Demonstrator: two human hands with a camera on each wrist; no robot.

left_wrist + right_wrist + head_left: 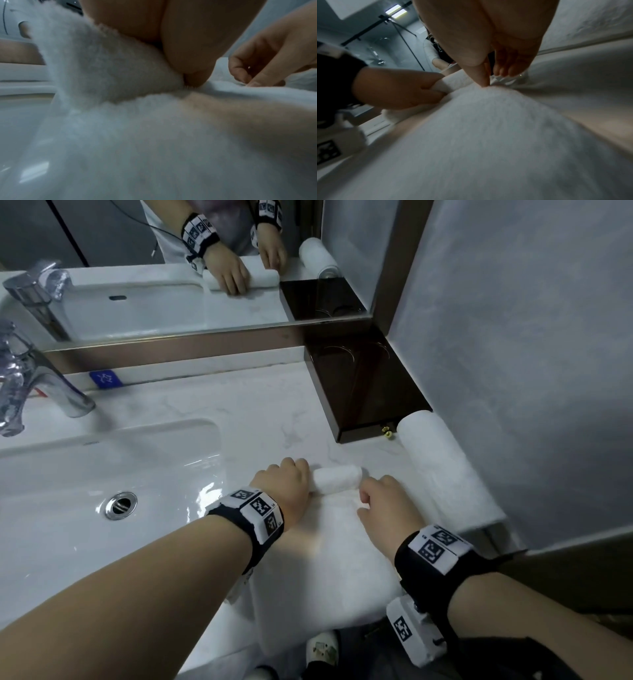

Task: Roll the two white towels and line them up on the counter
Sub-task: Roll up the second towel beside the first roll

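L hand grips half-rolled towel; R hand curled, thumb on it; sink bare.

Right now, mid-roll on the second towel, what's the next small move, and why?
Probably roll it another turn toward you: the left hand grips the short roll, the right hand is at its other end, flat towel remains, and the finished roll waits by the wall.

White towels on a grey-veined white counter — dark brown tray, black-and-white checked wristbands.
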